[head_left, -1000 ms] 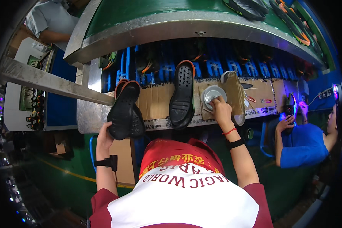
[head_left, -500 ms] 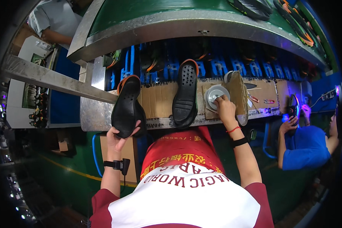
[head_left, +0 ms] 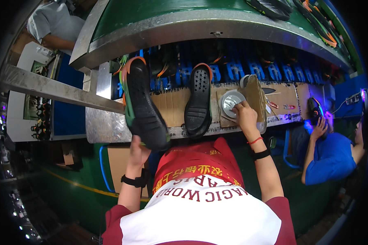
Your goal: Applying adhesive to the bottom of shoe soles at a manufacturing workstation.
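Note:
My left hand (head_left: 138,152) grips the near end of a black shoe sole (head_left: 145,108), which has an orange and green rim and small holes at its far end. The sole is tilted over the bench's left part, hiding some of the fingers. A second black sole (head_left: 198,98) with an orange far edge lies lengthwise on the cardboard, apart from both hands. At the near right rim of a small white bowl (head_left: 230,99), my right hand (head_left: 246,117) is closed, fingertips pinched together. Whatever they hold is too small to make out.
Brown cardboard (head_left: 169,108) covers the bench, with an upright flap (head_left: 256,98) beside the bowl and red-handled tools (head_left: 272,105) beyond. A metal frame (head_left: 216,25) crosses above; a bar (head_left: 61,87) runs along the left. At right, a person in blue (head_left: 331,159) handles a shoe (head_left: 315,110).
My left hand has moved right and turned the sole, so its coloured side shows and its near end points right. My right hand stays at the bowl, slightly lower and right.

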